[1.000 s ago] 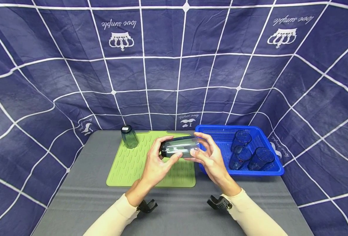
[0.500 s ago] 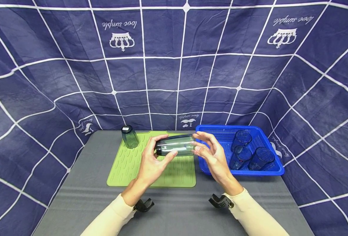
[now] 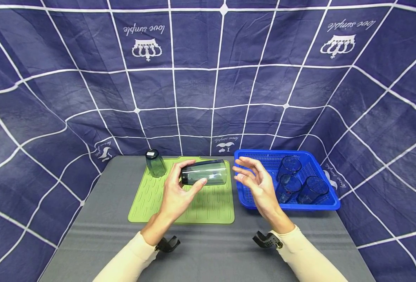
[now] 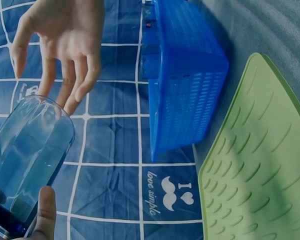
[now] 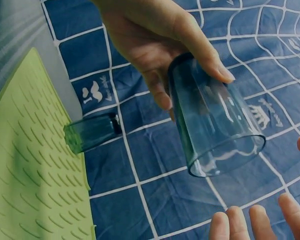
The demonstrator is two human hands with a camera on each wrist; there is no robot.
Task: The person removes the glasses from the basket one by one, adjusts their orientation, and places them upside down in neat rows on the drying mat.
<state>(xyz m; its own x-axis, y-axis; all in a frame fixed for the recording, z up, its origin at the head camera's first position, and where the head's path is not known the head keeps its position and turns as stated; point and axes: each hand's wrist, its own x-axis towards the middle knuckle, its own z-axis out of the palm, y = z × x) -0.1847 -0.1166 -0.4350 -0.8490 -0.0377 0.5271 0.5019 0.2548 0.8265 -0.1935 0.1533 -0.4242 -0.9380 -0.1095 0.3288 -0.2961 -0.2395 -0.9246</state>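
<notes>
My left hand [image 3: 176,192] grips a smoky-tinted drinking glass [image 3: 206,172] near its thick base, thumb in front and fingers behind. The glass lies sideways in the air over the green mat [image 3: 179,213], its rim toward my right hand [image 3: 260,188]. That hand is off the glass, with fingers loosely bent and apart from the rim. In the right wrist view the open mouth of the held glass [image 5: 210,115] faces the right fingertips [image 5: 260,222]. A second glass [image 3: 156,164] stands upside down on the mat's back left corner, a small label on its base.
A blue plastic basket [image 3: 253,205] stands to the right of the mat. In its right part are three glasses, one of them a tinted glass [image 3: 312,190]. A grey cloth [image 3: 215,254] covers the table, and a dark blue gridded curtain [image 3: 193,90] hangs behind and at both sides.
My right hand has let go of the glass's rim end and drawn slightly right. The left hand has carried the glass a little to the left.
</notes>
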